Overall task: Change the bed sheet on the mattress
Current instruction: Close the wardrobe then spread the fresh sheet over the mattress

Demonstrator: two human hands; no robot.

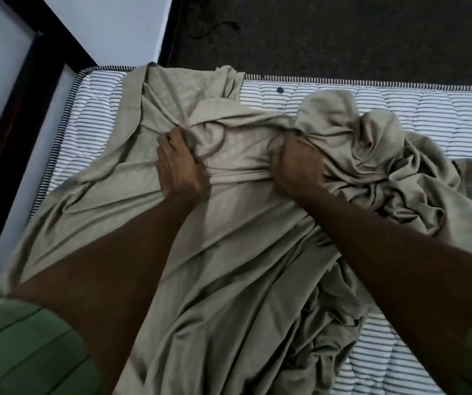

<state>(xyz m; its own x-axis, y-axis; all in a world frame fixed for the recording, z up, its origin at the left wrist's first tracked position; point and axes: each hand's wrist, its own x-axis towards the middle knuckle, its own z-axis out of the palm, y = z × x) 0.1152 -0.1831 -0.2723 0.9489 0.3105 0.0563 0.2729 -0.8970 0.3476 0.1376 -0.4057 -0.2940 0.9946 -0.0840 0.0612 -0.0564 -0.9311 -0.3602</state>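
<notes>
Writing and labels: no brand, label or lettering is showing legibly on any surface in the head view.
Bed sheet (243,246): an olive-beige sheet is lying loose and crumpled across the mattress, running from the near edge of the picture up to the far edge of the mattress, with a heaped mass bunching at the right.
Mattress (428,118): white quilted ticking with thin dark stripes and corded piping is showing bare at the far left corner, along the far edge, and at the lower right beside the sheet.
Left hand (179,163): it is lying knuckles up on the sheet, left of centre, with its fingers (169,141) curling into a gathered fold of the fabric and gripping it.
Right hand (294,163): it is closing fist-like round a bunched ridge of the sheet, right of centre; the fingertips are buried in the cloth and cannot be seen.
Sheet relative to the hands: a taut band of fabric is stretching between the two hands, and the heaped part is lying just beyond and to the right of the right hand.
Sleeves (21,346): green short sleeves are showing at both lower corners.
Bed frame (15,115): a dark frame is running along the left side of the mattress.
Floor (343,32): a dark speckled floor is lying beyond the far edge, with a thin dark cord (214,28) on it.
</notes>
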